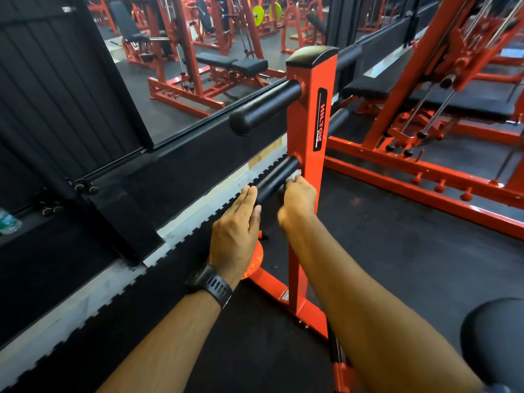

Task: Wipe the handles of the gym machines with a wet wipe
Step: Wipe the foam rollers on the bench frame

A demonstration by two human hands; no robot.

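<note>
An orange upright post [309, 131] carries two black padded handles sticking out to the left. The upper handle [263, 109] is untouched. My right hand [299, 202] grips a white wet wipe [293, 175] and holds it against the lower handle [276, 180] close to the post. My left hand [236, 231], with a black watch on the wrist, lies with straight fingers against the free end of the lower handle. Most of the wipe is hidden inside my right fist.
An orange cable machine frame [425, 171] with a black bench stands to the right. A large wall mirror [181, 66] and a black ledge run along the left. A black round pad [496, 336] sits at the lower right. The floor is dark rubber matting.
</note>
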